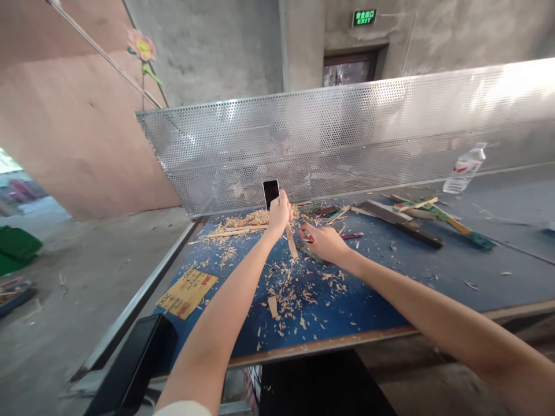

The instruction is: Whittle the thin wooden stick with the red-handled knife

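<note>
My left hand (pixel 280 212) is closed around a phone (pixel 271 190) with a white edge and a dark screen, held upright near the back of the bench. Just below that hand is a flat wooden strip (pixel 292 242); whether the hand also touches it is unclear. To the right, my right hand (pixel 327 241) is curled with thumb and fingertips together around a small red item (pixel 309 236), mostly hidden by the fingers. A thin red stick (pixel 353 236) shows beyond its knuckles. Wood shavings (pixel 288 289) lie scattered in front of both hands.
Yellow sandpaper (pixel 188 293) lies front left on the blue bench top (pixel 364 312). A handsaw (pixel 399 222) and several wood strips lie at right, with a plastic bottle (pixel 465 169) behind. A perforated metal screen (pixel 277 153) borders the back. A black padded object (pixel 130 364) juts up at front left.
</note>
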`<state>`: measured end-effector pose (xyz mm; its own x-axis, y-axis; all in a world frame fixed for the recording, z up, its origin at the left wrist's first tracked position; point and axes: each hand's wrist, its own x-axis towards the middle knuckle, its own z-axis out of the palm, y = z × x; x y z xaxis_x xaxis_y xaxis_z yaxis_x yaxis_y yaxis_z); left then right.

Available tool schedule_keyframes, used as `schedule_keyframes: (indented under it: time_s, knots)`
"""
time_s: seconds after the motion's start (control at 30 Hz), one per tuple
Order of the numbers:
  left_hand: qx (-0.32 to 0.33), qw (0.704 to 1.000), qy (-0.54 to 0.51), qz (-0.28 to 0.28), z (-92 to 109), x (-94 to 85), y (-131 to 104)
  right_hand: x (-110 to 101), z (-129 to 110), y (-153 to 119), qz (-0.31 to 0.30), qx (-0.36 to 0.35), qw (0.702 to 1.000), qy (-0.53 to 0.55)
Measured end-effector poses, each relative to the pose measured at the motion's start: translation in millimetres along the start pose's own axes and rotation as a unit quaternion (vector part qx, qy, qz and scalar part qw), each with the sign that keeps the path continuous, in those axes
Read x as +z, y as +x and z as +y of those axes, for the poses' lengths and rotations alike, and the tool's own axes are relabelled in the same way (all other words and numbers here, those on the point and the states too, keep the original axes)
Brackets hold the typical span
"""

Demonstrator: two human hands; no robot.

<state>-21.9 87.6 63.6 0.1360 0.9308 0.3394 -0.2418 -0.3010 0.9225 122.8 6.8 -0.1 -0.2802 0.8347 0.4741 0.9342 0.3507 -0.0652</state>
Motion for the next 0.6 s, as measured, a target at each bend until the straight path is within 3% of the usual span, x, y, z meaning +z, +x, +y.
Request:
schedule_keyframes:
  time_s: [0.17,0.33,0.47,0.53,0.6]
  knots:
    - [0.020,0.998,0.055,0.001,-5,5.9,-1,6,3,-4,0.022,-0.116,0.993,0.002]
    - [0.013,0.996,0.090,-0.011,-1,13.7,-5,7,-5,-2,-0.003,-0.131,0.991,0.000]
    - [-0.010,0.986,0.143,-0.085,23,17.3,-15,6,-4,-3,-0.017,-0.116,0.993,0.024]
    - [0.018,0.972,0.226,-0.062,42,15.3,-31,7,-1,-3,-0.030,-0.109,0.993,0.032]
    - [0.091,0.951,0.294,0.009,63,8.8,-55,8,1,-2,-0.041,-0.112,0.992,0.034]
